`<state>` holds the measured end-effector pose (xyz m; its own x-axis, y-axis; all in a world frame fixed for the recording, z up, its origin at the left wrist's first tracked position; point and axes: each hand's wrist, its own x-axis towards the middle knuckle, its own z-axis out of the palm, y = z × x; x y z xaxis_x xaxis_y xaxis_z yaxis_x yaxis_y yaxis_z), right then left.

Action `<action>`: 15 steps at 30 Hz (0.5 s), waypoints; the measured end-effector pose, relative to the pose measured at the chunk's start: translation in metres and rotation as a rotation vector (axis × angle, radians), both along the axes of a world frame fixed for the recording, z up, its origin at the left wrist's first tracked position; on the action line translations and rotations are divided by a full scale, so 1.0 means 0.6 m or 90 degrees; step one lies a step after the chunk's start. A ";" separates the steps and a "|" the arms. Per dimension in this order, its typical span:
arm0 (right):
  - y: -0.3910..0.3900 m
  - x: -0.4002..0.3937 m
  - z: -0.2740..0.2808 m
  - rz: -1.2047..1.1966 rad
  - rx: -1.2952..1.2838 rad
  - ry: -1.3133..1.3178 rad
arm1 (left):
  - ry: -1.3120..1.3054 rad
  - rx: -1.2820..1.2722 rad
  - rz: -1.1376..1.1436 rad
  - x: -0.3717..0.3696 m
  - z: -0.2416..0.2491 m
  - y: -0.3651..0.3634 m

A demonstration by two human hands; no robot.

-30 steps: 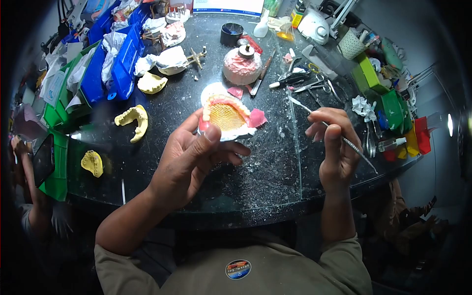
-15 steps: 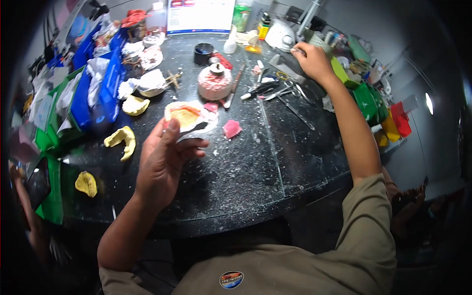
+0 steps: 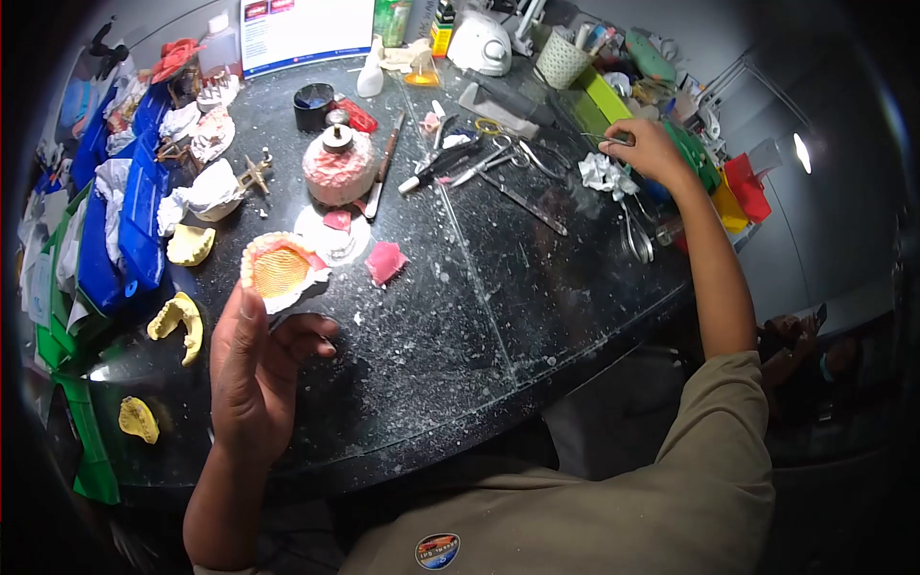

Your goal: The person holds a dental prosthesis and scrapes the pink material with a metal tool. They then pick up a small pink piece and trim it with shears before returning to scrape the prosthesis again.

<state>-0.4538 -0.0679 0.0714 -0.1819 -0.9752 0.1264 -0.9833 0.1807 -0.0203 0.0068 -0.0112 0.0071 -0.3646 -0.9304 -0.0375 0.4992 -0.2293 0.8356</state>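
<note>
My left hand (image 3: 254, 369) pinches a dental plate (image 3: 281, 266) between thumb and fingers, above the black worktop. The plate has an orange mesh-textured middle, a toothed rim with pink wax, and a ragged white edge. Reaching to the far right, my right hand (image 3: 647, 151) has its fingers pinched together above crumpled white paper (image 3: 606, 174) and beside the green bins. Whatever its fingertips grip is too thin or hidden to name. Between the hands lie a pink wax piece (image 3: 386, 263), a pink-and-white round burner (image 3: 339, 165), and scissors and tweezers (image 3: 498, 158).
Yellow plaster casts (image 3: 178, 328) lie at the left beside blue bins (image 3: 129, 225). A long spatula (image 3: 527, 204), a grey tray (image 3: 498, 110) and a dotted cup (image 3: 562, 59) stand or lie towards the right. A white sheet (image 3: 307, 36) is propped at the back.
The view has turned to the right. My right hand has moved from beside the white device at the back to the crumpled paper near the bins. The left hand keeps holding the dental plate.
</note>
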 end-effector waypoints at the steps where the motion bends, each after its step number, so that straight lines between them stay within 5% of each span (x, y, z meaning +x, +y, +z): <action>1: 0.012 -0.007 -0.009 -0.008 0.013 -0.004 | 0.001 0.002 0.000 0.000 0.000 0.001; 9: 0.051 -0.005 -0.082 -0.013 0.008 -0.031 | -0.010 -0.015 0.019 -0.006 -0.011 0.011; 14: 0.105 0.031 -0.058 0.084 -0.225 -0.127 | -0.025 -0.010 0.041 -0.004 -0.010 0.009; 15: 0.127 0.057 -0.061 0.126 -0.246 -0.259 | -0.022 -0.003 0.048 -0.005 -0.009 0.010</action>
